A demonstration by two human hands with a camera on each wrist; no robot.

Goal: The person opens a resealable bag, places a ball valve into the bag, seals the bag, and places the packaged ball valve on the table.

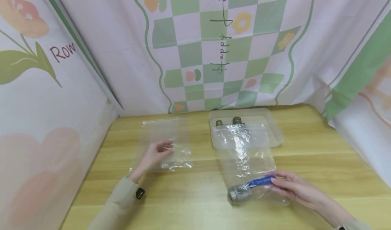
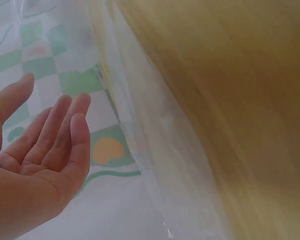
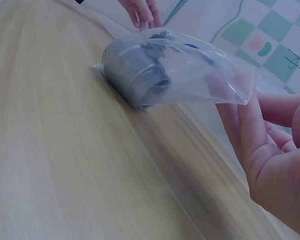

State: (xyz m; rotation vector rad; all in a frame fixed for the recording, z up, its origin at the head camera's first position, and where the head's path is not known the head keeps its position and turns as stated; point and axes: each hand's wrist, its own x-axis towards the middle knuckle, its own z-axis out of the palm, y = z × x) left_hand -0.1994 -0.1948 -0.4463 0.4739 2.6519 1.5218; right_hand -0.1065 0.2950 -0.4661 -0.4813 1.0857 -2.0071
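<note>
A grey metal ball valve [image 1: 239,193] with a blue lever handle [image 1: 261,181] lies inside a clear plastic zip bag [image 1: 244,162]. The person's right hand [image 1: 294,188] pinches the end of the blue handle through the plastic. Seen from the right wrist, the valve body [image 3: 132,70] touches the table, and the bag's near end is at the right fingers [image 3: 250,125]. At the left, the left hand [image 1: 155,154] hovers over a second, flat clear bag [image 1: 180,131]. Its fingers are loosely bent and hold nothing, as the left wrist view also shows.
Behind the bagged valve stands a translucent plastic tray [image 1: 277,136] with metal fittings [image 1: 237,120] in it, partly covered by the bag's far end. The wooden table [image 1: 201,209] borders a patterned curtain [image 1: 189,53] at the back and sides.
</note>
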